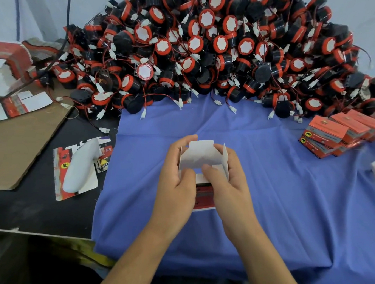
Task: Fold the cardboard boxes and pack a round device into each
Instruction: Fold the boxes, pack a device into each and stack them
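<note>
A small cardboard box [200,156], white inside and red and grey outside, is held over the blue cloth [290,194] in both hands, its end flaps standing open. My left hand [177,174] grips its left side with the thumb on the inner flap. My right hand [226,178] grips the right side, thumb pressing a flap at the middle. A big heap of round black-and-red devices [211,49] with red wires and white plugs fills the back of the table.
Packed red boxes [339,136] are stacked at the right. Flat unfolded box blanks [16,103] lie at the left on brown cardboard [13,150]. A white handled tool [79,167] rests on printed blanks left of the cloth.
</note>
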### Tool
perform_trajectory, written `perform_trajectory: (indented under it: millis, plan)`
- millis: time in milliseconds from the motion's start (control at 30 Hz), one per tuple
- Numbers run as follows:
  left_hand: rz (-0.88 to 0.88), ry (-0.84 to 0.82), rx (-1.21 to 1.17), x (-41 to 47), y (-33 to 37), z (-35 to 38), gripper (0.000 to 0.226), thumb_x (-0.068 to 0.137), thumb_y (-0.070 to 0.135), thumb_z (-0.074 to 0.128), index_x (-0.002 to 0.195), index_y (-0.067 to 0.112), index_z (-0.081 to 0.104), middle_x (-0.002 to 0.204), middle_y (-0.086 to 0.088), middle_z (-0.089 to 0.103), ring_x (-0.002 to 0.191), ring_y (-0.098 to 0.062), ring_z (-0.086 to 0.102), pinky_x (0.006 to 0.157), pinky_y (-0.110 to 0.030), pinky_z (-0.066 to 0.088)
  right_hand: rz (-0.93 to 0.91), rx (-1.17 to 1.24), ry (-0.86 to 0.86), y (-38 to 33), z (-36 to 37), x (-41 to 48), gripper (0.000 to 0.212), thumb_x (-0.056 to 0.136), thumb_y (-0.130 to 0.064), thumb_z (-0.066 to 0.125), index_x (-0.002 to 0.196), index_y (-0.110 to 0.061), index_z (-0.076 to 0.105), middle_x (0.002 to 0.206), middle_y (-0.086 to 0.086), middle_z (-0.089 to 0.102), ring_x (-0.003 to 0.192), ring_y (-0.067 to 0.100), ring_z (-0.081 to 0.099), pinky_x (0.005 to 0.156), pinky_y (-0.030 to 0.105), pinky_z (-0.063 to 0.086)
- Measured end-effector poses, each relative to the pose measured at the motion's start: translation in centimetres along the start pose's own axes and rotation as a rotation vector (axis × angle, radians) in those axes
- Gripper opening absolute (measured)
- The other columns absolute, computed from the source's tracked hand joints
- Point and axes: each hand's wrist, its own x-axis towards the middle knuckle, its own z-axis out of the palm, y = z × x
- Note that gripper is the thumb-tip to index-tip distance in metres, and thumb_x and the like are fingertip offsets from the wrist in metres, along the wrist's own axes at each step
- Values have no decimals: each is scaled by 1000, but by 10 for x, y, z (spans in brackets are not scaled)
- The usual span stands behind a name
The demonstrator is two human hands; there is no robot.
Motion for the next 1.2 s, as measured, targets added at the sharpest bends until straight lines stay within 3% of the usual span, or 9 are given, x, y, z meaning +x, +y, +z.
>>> perform_trajectory:
  millis: [100, 167, 300, 433, 600, 767, 900, 1067, 1200]
  plan:
    - [-65, -61, -120, -1, 2, -3, 44, 100, 30, 48, 141, 44, 57, 142, 19, 59, 132, -4, 55, 108, -30, 44, 65, 64, -21, 0, -4, -1, 40, 88, -64, 54, 121, -46, 68, 120, -14, 72, 109, 6, 69, 82, 25, 57]
    - [-131, -97, -291, 0, 5, -6, 42, 97, 44, 47, 136, 45, 62, 140, 12, 64, 131, -8, 58, 107, -30, 46, 127, 101, 9, -1, -7, 0, 47, 90, -69, 47, 124, -44, 69, 125, -10, 71, 117, 14, 67, 93, 36, 56]
    - [-160, -70, -292, 1, 6, -7, 41, 91, 39, 54, 129, 45, 67, 129, 18, 69, 123, -7, 64, 102, -31, 50, 56, 94, 25, -7, -7, 0, 34, 93, -48, 52, 117, -33, 72, 114, -6, 73, 98, 10, 68, 72, 24, 55]
    - [-112, -71, -222, -1, 2, -7, 45, 92, 22, 55, 129, 44, 67, 129, 15, 69, 116, -12, 67, 90, -28, 57, 35, 117, 14, -8, -6, -1, 22, 92, -31, 57, 105, -38, 73, 105, -8, 74, 89, 7, 68, 69, 20, 55]
    - [-126, -75, -132, 0, -1, -5, 44, 99, -3, 51, 116, 32, 71, 115, 5, 74, 107, -19, 70, 89, -40, 60, -5, 63, 44, -1, -4, -1, 46, 102, -5, 49, 97, -44, 71, 99, -15, 73, 85, 2, 66, 71, 17, 54]
    - [-119, -54, -89, 1, 0, -2, 39, 96, -4, 49, 98, 29, 70, 104, 3, 73, 96, -22, 67, 83, -46, 59, 10, 45, 28, -2, -5, 0, 15, 92, -26, 53, 92, -30, 68, 92, -10, 70, 78, 3, 63, 62, 16, 51]
    - [-154, -102, -199, 2, 1, -3, 18, 90, 21, 53, 92, 27, 70, 100, 2, 73, 87, -14, 68, 66, -26, 56, 9, 92, 0, -6, -6, 0, 41, 89, -55, 55, 96, -17, 68, 92, 1, 70, 81, 13, 66, 64, 20, 53]
    - [-187, -127, -420, -2, 5, -4, 31, 92, 40, 53, 96, 19, 76, 97, -6, 74, 85, -18, 70, 64, -27, 57, -24, 95, 13, -8, -5, 1, 30, 81, -45, 62, 85, -16, 66, 87, 4, 69, 78, 15, 65, 63, 19, 51]
    - [-152, -102, -327, -1, 7, -4, 18, 87, 19, 58, 95, 21, 73, 98, -5, 73, 81, -13, 70, 57, -24, 56, -38, 121, 2, -3, -5, -1, 20, 80, -20, 55, 93, -21, 70, 94, 4, 71, 81, 14, 66, 64, 22, 53]
